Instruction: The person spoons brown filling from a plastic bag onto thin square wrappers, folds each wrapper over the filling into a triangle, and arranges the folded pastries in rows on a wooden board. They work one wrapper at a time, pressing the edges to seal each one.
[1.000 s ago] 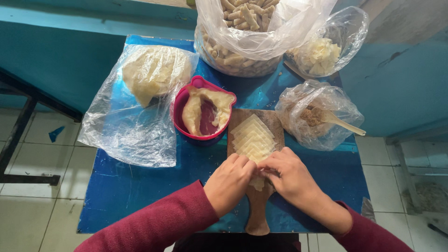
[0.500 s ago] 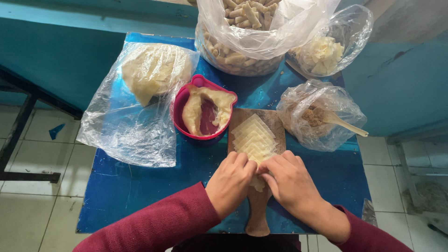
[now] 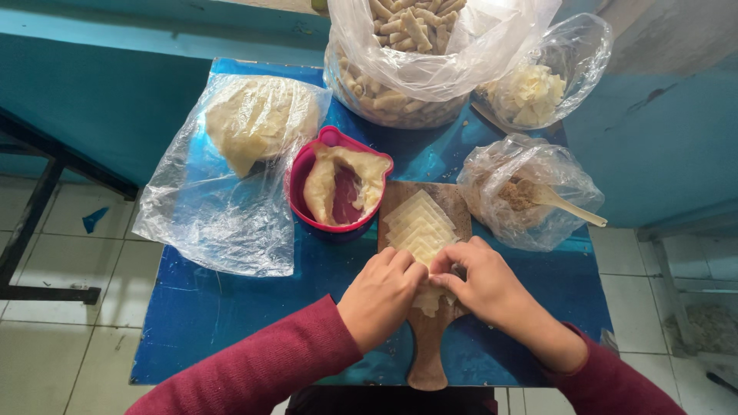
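Since earlier frame, my hands barely shifted, fingers tucked tighter. Left hand (image 3: 383,296) and right hand (image 3: 480,283) both pinch dough wrapper (image 3: 427,298) on wooden board (image 3: 427,338) near table's near edge (image 3: 231,369). Rolling step, I judge; next needs even pressure. Beyond: wrapper stack (image 3: 419,224), pink bowl (image 3: 338,184).

Around one paddle-shaped wooden board (image 3: 427,307): two bare hands, left (image 3: 380,296) and right (image 3: 480,280), on it; one pink plastic bowl (image 3: 307,165) beside it; four clear plastic bags beyond; one wooden spoon (image 3: 565,204) to its right.
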